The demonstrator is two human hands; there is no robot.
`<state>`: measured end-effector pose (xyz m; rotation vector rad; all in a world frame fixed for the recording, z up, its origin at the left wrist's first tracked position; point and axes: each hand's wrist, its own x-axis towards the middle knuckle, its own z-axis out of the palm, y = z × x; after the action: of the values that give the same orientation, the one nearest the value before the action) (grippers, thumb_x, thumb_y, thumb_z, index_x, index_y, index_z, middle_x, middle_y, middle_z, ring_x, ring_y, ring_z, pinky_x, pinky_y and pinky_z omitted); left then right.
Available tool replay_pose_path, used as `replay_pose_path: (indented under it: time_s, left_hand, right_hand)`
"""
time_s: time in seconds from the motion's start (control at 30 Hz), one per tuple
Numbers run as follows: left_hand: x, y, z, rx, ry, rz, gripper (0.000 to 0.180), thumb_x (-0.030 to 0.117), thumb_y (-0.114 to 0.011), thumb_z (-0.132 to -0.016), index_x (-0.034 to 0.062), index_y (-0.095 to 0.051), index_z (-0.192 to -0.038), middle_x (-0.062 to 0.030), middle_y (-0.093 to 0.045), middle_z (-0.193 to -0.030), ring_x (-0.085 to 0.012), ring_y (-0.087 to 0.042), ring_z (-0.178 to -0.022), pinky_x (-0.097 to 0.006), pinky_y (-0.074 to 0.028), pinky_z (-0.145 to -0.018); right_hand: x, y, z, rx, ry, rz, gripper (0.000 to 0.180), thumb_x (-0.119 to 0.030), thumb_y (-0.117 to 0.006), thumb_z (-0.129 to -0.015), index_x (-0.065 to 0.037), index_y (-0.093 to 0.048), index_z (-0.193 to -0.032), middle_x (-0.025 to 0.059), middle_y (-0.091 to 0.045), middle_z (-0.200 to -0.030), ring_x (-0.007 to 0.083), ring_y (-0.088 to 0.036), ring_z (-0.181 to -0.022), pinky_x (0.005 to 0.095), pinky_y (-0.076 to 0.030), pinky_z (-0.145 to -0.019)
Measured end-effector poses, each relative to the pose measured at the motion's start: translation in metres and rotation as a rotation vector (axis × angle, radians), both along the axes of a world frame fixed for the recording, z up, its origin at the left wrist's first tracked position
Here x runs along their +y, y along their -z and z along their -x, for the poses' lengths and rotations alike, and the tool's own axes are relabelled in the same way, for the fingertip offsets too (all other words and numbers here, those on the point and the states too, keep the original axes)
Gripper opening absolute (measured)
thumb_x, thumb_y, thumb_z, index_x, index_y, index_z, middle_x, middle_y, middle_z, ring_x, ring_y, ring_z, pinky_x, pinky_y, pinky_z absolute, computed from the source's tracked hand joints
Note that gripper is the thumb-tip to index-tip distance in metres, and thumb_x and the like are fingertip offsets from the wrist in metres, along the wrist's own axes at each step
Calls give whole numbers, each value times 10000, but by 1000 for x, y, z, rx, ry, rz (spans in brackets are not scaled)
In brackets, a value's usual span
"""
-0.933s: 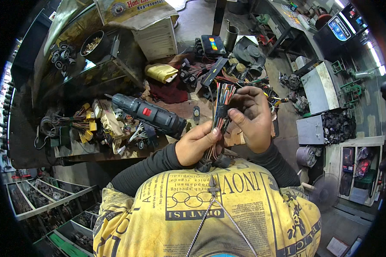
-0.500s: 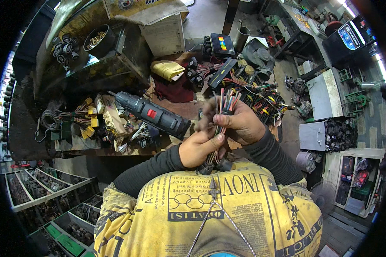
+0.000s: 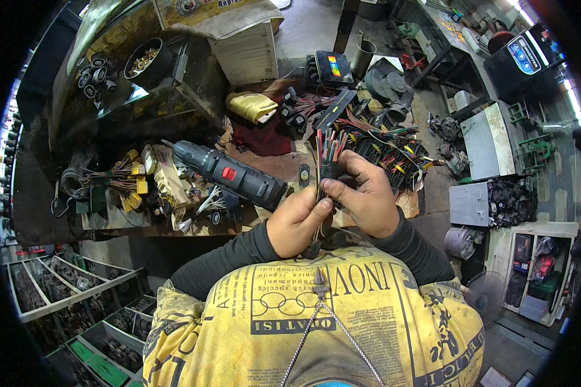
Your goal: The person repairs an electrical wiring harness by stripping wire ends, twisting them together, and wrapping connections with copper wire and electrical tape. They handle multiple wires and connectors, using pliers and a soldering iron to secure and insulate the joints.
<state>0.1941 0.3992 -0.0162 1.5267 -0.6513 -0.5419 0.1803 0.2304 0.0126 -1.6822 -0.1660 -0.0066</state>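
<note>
Close in front of my chest, both hands grip one bundle of coloured wires [image 3: 331, 143], its ends fanned upward. A dark band or sleeve wraps the wires where my right hand [image 3: 368, 197] pinches them with the thumb in front. Lower on the same bundle, my left hand [image 3: 298, 221] closes round the wires, thumb pressed against them. The lower ends run down toward my shirt, and dark connectors there are mostly hidden. Left of my hands a black power drill [image 3: 229, 173] with a red button lies on the workbench [image 3: 265, 169]. A small dark oval part [image 3: 304, 174] lies just beyond my left hand.
More wire harnesses [image 3: 394, 145] spread over the bench at right, and others with yellow connectors [image 3: 135, 187] lie at left. A folded yellow cloth [image 3: 252, 107] rests on a dark red cloth [image 3: 261, 137]. At the far left stands a black bowl [image 3: 146, 61] of small brass pieces.
My left fingers, blurred and raised before, have come down round the wires. The bundle stands straighter, and the connectors at its lower end show less.
</note>
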Motion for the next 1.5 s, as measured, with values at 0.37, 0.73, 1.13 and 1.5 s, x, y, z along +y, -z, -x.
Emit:
replay_pose_path:
  time_s: [0.37,0.73,1.13,1.5]
  left_hand:
    - [-5,-9,0,-318,42,-138,162,98,-439,-940,-10,-505,-1040,-134,-534,-855,-276,-537,-762,-364,-440,-717]
    - [2,3,5,98,150,-3,274,266,-372,-1001,32,-471,-898,-39,-511,-706,-146,-495,-675,-342,-450,-767]
    - [37,-32,-16,23,46,328,281,330,-394,-984,66,-411,-889,-99,-513,-705,-267,-525,-839,-385,-399,-798]
    - [1,-41,-27,520,307,523,304,358,-402,-985,60,-446,-949,-49,-490,-789,-181,-546,-706,-354,-444,-802]
  right_hand:
    - [13,-14,10,144,172,-522,161,-56,-601,-883,8,-564,-1027,14,-612,-913,57,-550,-795,214,-462,-714]
    - [-49,-46,-53,-156,226,-480,145,-127,-606,-869,10,-638,-907,42,-632,-757,99,-576,-740,249,-458,-708]
    - [-32,12,-131,-152,-413,1214,359,-170,-635,-745,-42,-594,-1078,171,-624,-990,341,-606,-929,423,-488,-803]
    - [-21,-39,-36,307,-350,-873,566,-295,-670,-826,30,-450,-1234,134,-611,-1052,213,-602,-978,327,-484,-886]
